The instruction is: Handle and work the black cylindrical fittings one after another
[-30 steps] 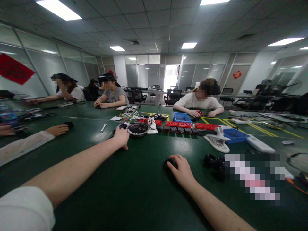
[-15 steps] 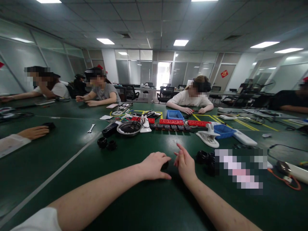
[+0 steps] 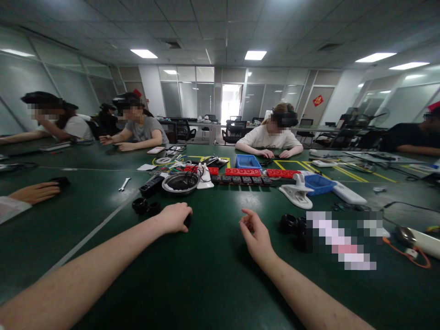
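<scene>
My left hand [image 3: 176,217] is closed with its palm down on the green tabletop. A black round part [image 3: 188,221] shows in its grip, mostly covered by the fingers. Just left of that hand are two similar black round parts [image 3: 140,206], side by side. My right hand [image 3: 256,233] hovers over the table, its index finger stretched out and the others loosely curled, with nothing visible in it. Close to its right stand more black round parts [image 3: 289,223], partly covered by a blurred patch.
Beyond my hands lie a metal bowl [image 3: 180,189], a white clip stand [image 3: 297,195], red strips [image 3: 243,172], blue trays [image 3: 248,161] and a wrench [image 3: 124,184]. At the left, a co-worker's hand [image 3: 36,191] rests by a black object. Several people sit around the table.
My left hand has moved left, away from my right hand, carrying the black round part. My right hand has shifted only slightly. The view has tilted a little.
</scene>
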`<action>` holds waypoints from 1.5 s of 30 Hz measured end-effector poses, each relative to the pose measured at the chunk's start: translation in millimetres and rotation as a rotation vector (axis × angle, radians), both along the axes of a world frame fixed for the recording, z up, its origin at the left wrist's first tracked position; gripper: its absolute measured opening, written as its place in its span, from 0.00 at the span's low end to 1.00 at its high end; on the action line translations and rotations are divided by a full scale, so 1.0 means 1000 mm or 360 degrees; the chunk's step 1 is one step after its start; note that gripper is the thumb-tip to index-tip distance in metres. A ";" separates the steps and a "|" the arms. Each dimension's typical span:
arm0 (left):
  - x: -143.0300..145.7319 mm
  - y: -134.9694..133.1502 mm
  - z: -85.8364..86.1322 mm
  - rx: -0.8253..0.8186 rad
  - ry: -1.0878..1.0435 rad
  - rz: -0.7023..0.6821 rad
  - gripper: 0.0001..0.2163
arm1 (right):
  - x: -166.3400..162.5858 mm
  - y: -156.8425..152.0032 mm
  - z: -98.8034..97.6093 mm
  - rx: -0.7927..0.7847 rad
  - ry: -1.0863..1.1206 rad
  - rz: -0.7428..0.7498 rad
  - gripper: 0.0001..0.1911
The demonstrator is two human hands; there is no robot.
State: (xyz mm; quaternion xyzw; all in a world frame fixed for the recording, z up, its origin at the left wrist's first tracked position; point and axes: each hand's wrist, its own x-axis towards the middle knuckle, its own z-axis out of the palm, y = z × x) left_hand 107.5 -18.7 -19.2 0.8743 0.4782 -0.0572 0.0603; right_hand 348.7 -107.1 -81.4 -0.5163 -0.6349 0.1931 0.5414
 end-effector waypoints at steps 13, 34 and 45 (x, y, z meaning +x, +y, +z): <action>-0.096 0.032 0.025 0.0378 -0.0896 0.0423 0.25 | 0.002 0.006 -0.009 -0.0157 -0.0017 -0.0052 0.15; -0.117 0.036 0.011 0.0261 -0.0351 0.0257 0.22 | 0.003 0.008 -0.010 -0.0266 -0.0032 0.0008 0.14; -0.116 0.039 0.007 0.0350 -0.0152 0.0193 0.22 | 0.001 0.007 -0.007 -0.0294 -0.0025 0.0007 0.14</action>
